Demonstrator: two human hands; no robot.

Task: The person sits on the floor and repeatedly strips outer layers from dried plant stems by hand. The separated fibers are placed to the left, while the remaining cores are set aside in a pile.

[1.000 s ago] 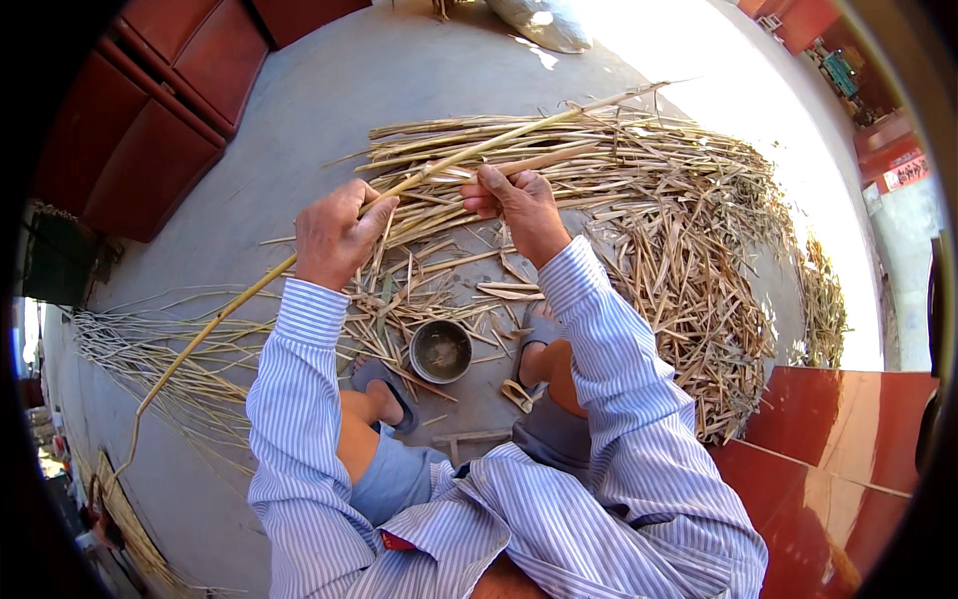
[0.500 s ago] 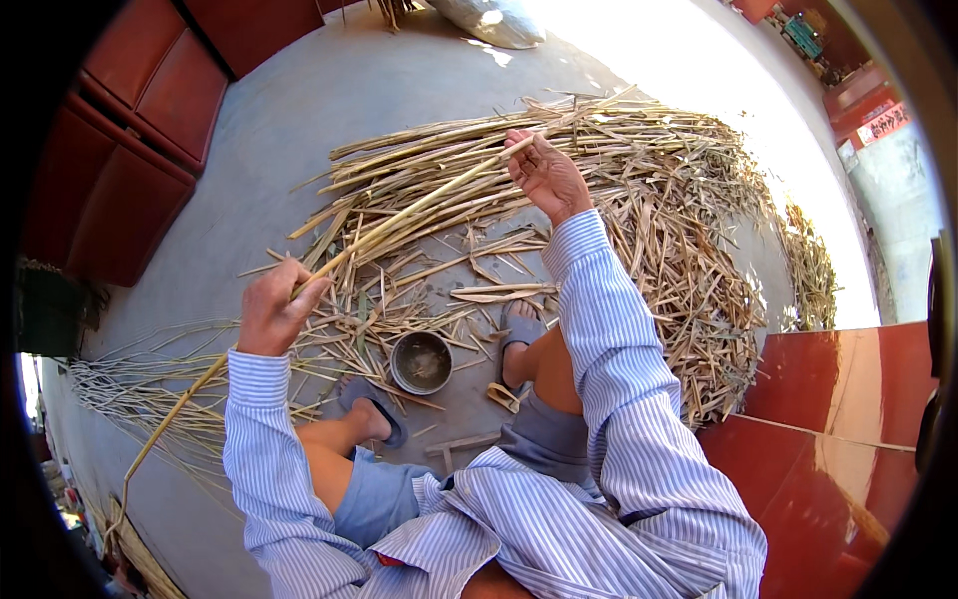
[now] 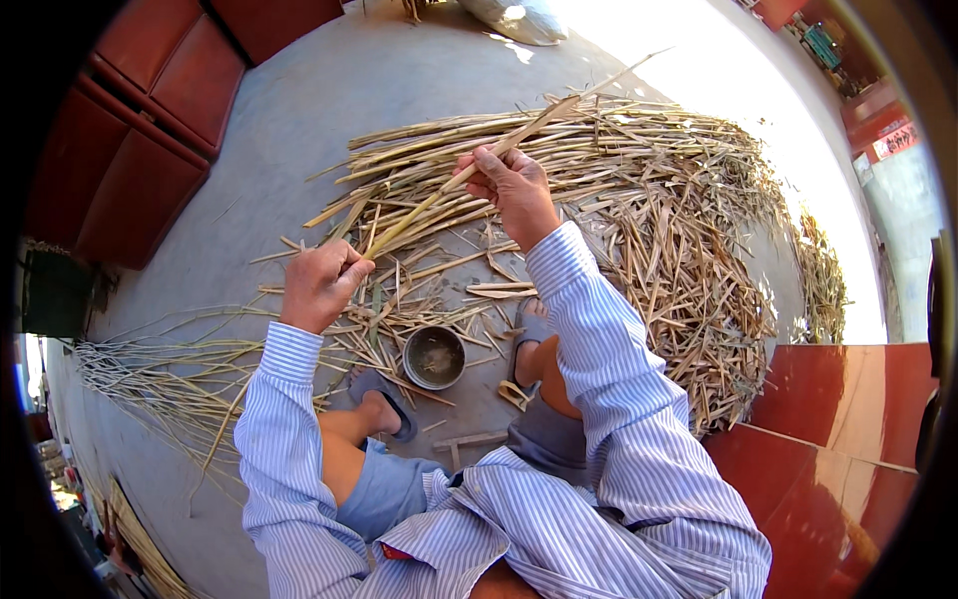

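Ok so from my end I'm looking down at two bare hands and one long pale stalk (image 3: 411,220) held up in the air, slanting from lower left to upper right in front of the knees. The left hand (image 3: 321,284) is closed around it in a fist, thumb along the top. The right hand (image 3: 509,190) is further up, thumb and fingers pinched in on it, not spread. Past that grip I see a dry, tan leaf (image 3: 547,118) running out to a skinny tip.

Under and beyond the hands there's a big heap of stalks (image 3: 409,140) lying roughly side by side on the gray floor (image 3: 289,130), with a messy pile of dry husks (image 3: 689,290) spreading off to the right. A round dark bowl (image 3: 433,380) sits between the two sandaled feet, loose bits scattered near it. Way over left I've got a fan of thin stems (image 3: 150,361), and up top a pale sack (image 3: 519,20).
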